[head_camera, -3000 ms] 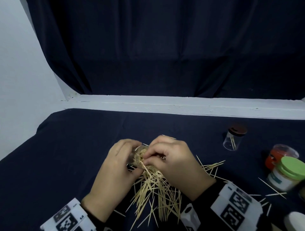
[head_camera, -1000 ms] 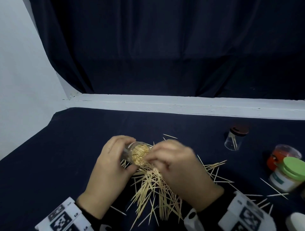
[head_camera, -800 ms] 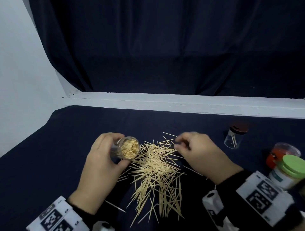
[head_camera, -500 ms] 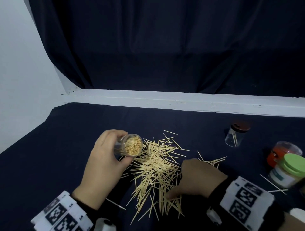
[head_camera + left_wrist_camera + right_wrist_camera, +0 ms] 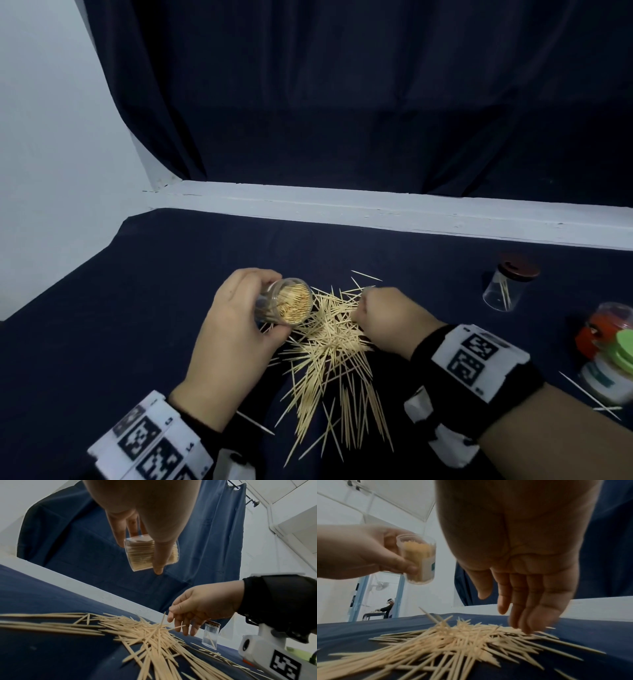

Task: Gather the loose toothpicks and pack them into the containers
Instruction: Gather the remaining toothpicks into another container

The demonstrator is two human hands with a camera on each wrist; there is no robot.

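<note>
A clear container (image 5: 291,303) packed with toothpicks is gripped by my left hand (image 5: 239,308), lifted off the table and tilted with its open mouth toward me. Thumb and fingers wrap its wall in the left wrist view (image 5: 150,553). Just right of it, loose toothpicks (image 5: 329,359) lie in a heap on the dark cloth. My right hand (image 5: 373,305) hovers over the heap's far right part, fingers (image 5: 527,608) pointing down nearly straight, tips touching the toothpicks (image 5: 453,639). It holds nothing that I can see.
A small clear jar with a brown lid (image 5: 507,287) holding a few toothpicks stands at the right. A red-lidded jar (image 5: 603,329) and a green-lidded jar (image 5: 613,366) sit at the right edge, stray toothpicks (image 5: 589,394) near them. A white ledge (image 5: 376,209) borders the back.
My right hand left the container's mouth, went to the heap's near side, and now sits at its far right. The left hand keeps holding the container, moved slightly left.
</note>
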